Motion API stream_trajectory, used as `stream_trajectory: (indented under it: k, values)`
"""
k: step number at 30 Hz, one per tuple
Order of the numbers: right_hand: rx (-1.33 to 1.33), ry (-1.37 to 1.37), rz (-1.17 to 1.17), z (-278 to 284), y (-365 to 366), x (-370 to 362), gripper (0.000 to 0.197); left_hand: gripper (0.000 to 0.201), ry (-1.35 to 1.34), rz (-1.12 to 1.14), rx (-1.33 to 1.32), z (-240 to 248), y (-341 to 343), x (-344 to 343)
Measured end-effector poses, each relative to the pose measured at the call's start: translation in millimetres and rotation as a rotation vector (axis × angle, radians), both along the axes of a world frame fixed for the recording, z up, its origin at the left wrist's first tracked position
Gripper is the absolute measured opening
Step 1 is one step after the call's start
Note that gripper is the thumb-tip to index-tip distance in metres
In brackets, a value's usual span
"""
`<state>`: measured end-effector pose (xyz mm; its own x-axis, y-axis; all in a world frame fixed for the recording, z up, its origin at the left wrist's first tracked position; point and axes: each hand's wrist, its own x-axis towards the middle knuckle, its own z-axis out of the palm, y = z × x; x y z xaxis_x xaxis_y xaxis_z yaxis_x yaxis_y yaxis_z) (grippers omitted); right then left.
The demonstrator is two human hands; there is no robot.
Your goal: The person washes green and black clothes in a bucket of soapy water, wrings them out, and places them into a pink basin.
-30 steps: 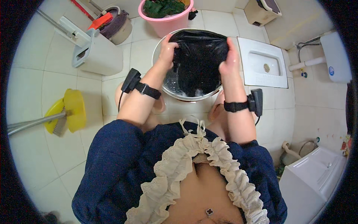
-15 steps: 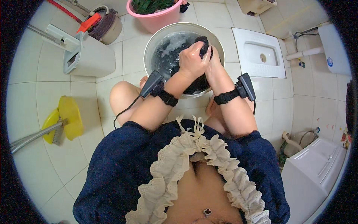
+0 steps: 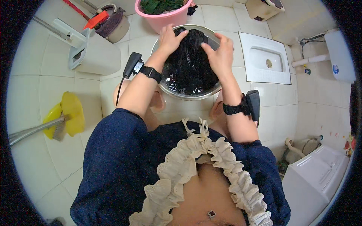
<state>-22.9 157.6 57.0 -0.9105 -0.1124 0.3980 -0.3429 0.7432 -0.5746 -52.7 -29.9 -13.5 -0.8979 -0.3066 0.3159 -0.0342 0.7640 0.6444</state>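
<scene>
A round metal basin (image 3: pixel 188 98) with water in it stands on the floor in front of me. Wet black cloth (image 3: pixel 192 67) spreads across most of it, glossy and bunched in folds; its exact kind is unclear. My left hand (image 3: pixel 170 40) is over the basin's far left rim, thumb and fingers apart, beside the cloth's upper left edge. On the other side my right hand (image 3: pixel 221 54) is open at the right rim, its thumb close to the cloth. Whether either hand touches the cloth is hard to tell. A black strap with a small device circles each forearm.
Just behind the basin stands a pink tub (image 3: pixel 166 20) of dark green items. A squat toilet (image 3: pixel 268 60) is set in the floor to the right. At left are a grey-white bin (image 3: pixel 98 54), a mop bucket (image 3: pixel 117 28) and a yellow dustpan (image 3: pixel 71 113) with a brush.
My hands were together, gripping a bunched black cloth above the water. They have since let go and parted to either side, and black cloth now lies spread across the basin.
</scene>
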Motion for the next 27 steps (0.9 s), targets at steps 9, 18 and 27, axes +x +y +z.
stream_trajectory:
  k: [9,18,27]
  values:
    - [0.517,-0.429,0.166,-85.6,11.6,13.1,0.047,0.062,-0.925,-0.387,-0.329,16.6,57.1,81.3]
    - [-0.993,-0.504,-0.107,28.9,41.7,-21.0,0.027,0.027,-0.523,-0.125,0.120,-17.4,-30.5,88.6]
    - [-1.426,-0.482,-0.077,47.3,64.6,-30.0,0.021,0.026,-0.029,0.010,0.944,130.6,-19.5,78.3]
